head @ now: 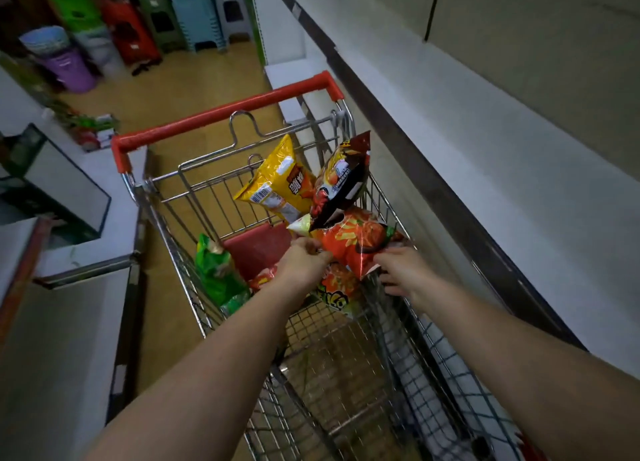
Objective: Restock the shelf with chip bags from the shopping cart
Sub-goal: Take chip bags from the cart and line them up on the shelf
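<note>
Shopping cart (194, 180), wire, red handle, beside white shelf (467, 142) on right
Contents: yellow chip bag (277, 180) upright at far end; black-red bag (341, 180) leaning on it; green bag (216, 273) at left wall; orange bag (356, 242) raised above another orange bag (334, 287)
Left hand (303, 261): fingers pinching near edge of raised orange bag
Right hand (403, 270): fingers curled at bag's right corner; firm grip cannot be told

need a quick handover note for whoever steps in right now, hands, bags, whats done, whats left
Left hand and right hand both grip the orange-red chip bag, low in the shopping cart.
Also in the cart: yellow bag, dark bag, green bag, another orange bag underneath.
Shelf on the right shows no bags yet.
Left: lift this bag out, shelve it, then the rest.
</note>
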The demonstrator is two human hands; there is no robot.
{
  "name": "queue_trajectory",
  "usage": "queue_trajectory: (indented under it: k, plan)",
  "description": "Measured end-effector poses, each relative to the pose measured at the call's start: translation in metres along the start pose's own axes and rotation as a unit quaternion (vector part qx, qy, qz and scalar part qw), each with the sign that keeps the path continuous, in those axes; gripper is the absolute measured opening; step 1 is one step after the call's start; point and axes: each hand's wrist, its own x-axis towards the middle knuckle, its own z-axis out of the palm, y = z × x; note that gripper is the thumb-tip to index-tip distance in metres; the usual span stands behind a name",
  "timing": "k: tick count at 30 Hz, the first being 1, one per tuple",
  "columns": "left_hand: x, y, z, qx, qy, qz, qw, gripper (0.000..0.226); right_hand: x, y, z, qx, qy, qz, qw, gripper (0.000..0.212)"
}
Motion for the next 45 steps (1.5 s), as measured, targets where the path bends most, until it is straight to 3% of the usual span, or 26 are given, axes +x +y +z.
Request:
queue_trajectory:
  k: [2, 7, 10, 13, 20, 26, 29, 33, 36, 40, 44, 45]
  plan:
    - [0.013, 0.003, 0.005, 0.006, -0.003, 0.000, 1.000, 0.036, 0.014, 0.001, 0.005, 0.044, -0.003, 0.030, 0.999, 0.015]
    - [0.044, 0.011, 0.020, 0.058, -0.006, 0.049, 0.997, 0.038, 0.044, 0.004, 0.012, 0.145, 0.009, 0.087, 0.986, 0.049]
    - [0.058, 0.015, 0.029, 0.079, -0.020, 0.087, 0.993, 0.043, 0.055, 0.010, 0.013, 0.194, 0.022, 0.119, 0.973, 0.050]
    - [0.068, 0.015, 0.033, 0.094, -0.018, 0.094, 0.991, 0.047, 0.062, 0.012, 0.017, 0.279, -0.016, 0.152, 0.948, 0.053]
    - [0.088, -0.004, 0.035, 0.008, 0.050, -0.033, 0.998, 0.049, 0.074, 0.016, 0.032, 0.295, 0.029, 0.153, 0.943, 0.046]
    - [0.088, -0.018, 0.038, -0.165, 0.076, -0.134, 0.974, 0.104, 0.063, 0.035, 0.041, 0.278, 0.005, 0.161, 0.947, 0.039]
    - [0.085, -0.026, 0.039, -0.214, 0.055, -0.159, 0.962, 0.105, 0.052, 0.049, 0.054, 0.279, -0.021, 0.171, 0.945, 0.043]
    - [0.085, -0.037, 0.035, -0.199, 0.039, -0.157, 0.966, 0.114, 0.041, 0.068, 0.068, 0.285, -0.038, 0.174, 0.942, 0.037]
    - [0.079, -0.045, 0.032, -0.191, 0.030, -0.155, 0.969, 0.103, 0.035, 0.076, 0.065, 0.282, -0.056, 0.169, 0.943, 0.030]
    - [0.069, -0.060, 0.030, -0.198, 0.014, -0.170, 0.965, 0.090, 0.027, 0.090, 0.052, 0.260, -0.103, 0.179, 0.943, 0.055]
    - [0.065, -0.082, 0.030, -0.212, 0.021, -0.181, 0.960, 0.084, 0.027, 0.103, 0.034, 0.185, -0.005, 0.165, 0.969, 0.091]
    - [0.063, -0.086, 0.029, -0.211, 0.023, -0.174, 0.962, 0.084, 0.028, 0.103, 0.029, 0.159, 0.028, 0.143, 0.976, 0.091]
